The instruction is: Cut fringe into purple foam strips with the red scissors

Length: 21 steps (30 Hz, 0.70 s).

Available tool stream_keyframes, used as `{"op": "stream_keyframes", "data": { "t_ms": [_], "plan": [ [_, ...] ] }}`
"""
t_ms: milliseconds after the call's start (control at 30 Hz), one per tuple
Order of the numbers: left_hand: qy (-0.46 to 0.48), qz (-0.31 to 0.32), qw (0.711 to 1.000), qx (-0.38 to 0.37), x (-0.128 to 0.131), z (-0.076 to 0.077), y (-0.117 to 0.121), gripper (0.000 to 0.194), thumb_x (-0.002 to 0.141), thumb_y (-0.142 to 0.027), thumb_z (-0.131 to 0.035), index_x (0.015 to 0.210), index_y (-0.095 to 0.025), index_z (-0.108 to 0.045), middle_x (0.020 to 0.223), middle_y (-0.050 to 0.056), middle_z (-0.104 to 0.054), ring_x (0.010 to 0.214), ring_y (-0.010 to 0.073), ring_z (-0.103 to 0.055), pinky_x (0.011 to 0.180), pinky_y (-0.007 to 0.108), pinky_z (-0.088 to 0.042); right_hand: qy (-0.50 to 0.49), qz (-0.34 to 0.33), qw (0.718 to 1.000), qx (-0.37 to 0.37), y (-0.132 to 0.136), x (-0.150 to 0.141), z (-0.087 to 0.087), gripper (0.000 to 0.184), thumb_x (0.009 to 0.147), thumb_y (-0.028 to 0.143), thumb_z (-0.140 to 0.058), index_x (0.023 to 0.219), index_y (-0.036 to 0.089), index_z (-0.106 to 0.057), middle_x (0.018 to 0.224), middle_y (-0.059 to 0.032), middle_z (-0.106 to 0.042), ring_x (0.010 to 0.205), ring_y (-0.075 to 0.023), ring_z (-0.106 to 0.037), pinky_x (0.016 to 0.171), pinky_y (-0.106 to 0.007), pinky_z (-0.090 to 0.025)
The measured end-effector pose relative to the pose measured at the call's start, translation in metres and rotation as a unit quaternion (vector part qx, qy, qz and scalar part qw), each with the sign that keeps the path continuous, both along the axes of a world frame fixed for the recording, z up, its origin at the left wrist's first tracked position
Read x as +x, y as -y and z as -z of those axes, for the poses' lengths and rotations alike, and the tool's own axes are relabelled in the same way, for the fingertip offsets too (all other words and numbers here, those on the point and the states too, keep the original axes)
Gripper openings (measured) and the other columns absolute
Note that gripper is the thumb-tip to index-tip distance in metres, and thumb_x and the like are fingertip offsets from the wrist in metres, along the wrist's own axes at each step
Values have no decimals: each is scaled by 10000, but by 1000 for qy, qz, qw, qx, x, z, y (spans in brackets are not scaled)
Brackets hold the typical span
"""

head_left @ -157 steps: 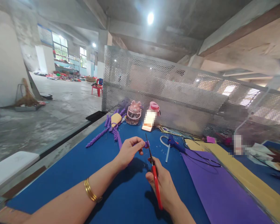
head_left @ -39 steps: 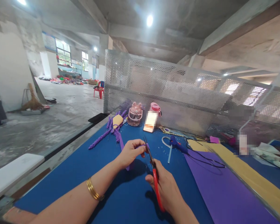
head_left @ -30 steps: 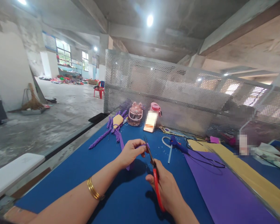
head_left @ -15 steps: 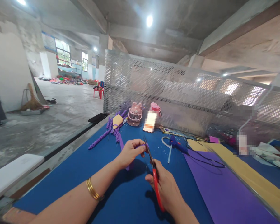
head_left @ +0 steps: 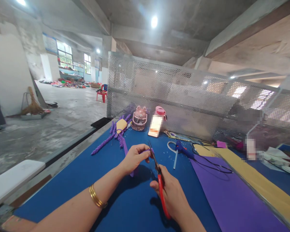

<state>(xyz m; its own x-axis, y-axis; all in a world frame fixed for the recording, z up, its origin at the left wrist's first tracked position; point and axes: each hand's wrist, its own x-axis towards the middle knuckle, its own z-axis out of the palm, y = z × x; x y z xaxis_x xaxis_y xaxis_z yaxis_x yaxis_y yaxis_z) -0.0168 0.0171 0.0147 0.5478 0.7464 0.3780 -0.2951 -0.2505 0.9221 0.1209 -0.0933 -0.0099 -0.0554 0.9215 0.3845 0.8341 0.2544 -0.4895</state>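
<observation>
Between the fingertips of my left hand (head_left: pixel 137 157) is pinched a purple strip (head_left: pixel 131 173), part of it hanging below the palm. My right hand (head_left: pixel 172 190) grips a pair of red-handled scissors (head_left: pixel 162 196), their dark blades pointing up and away from me. The blades meet the strip's end beside my left fingertips; whether they are fully closed on it I cannot make out. Beyond my left hand lies a bunch of purple flower stems (head_left: pixel 103 144) with a yellow piece (head_left: pixel 121 126) on it and a purple ribbon trailing toward me.
A blue glue gun (head_left: pixel 183 150) with its cable lies on the blue table (head_left: pixel 79 196). Purple sheets (head_left: pixel 232 193) and yellow sheets (head_left: pixel 263 185) cover the right side. A pink cap-like item (head_left: pixel 140 119), a phone (head_left: pixel 155 126) and a perforated metal panel (head_left: pixel 183 93) stand at the back.
</observation>
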Motion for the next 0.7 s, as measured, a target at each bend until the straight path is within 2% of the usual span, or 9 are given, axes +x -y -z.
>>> {"op": "stream_keyframes", "data": {
  "t_ms": [367, 567, 700],
  "plan": [
    [0, 0, 1000, -5, 0, 0, -1, 172, 731, -289, -596, 683, -124, -579, 638, -8, -595, 521, 73, -497, 558, 211, -400, -48, -7, 999, -25, -1, -2, -4, 398, 854, 534, -423, 1073, 203, -455, 587, 62, -409, 505, -137, -382, 494, -223, -301],
    [-6, 3, 1000, -13, -2, -1, 0, 195, 741, -311, -585, 754, -119, -616, 707, 26, -629, 550, 88, -517, 582, 226, -415, -181, -57, 980, -64, -2, 2, -1, 591, 810, 696, -293, 1047, 183, -467, 579, 78, -299, 474, -96, -268, 420, -195, -246],
    [-8, 5, 1000, -16, -4, -3, 2, 199, 731, -316, -596, 765, -122, -625, 724, 33, -641, 564, 91, -523, 590, 226, -411, -272, -83, 954, -94, -5, 5, 7, 682, 775, 748, -264, 1088, 175, -463, 581, 70, -352, 442, -80, -322, 412, -189, -315]
  ]
}}
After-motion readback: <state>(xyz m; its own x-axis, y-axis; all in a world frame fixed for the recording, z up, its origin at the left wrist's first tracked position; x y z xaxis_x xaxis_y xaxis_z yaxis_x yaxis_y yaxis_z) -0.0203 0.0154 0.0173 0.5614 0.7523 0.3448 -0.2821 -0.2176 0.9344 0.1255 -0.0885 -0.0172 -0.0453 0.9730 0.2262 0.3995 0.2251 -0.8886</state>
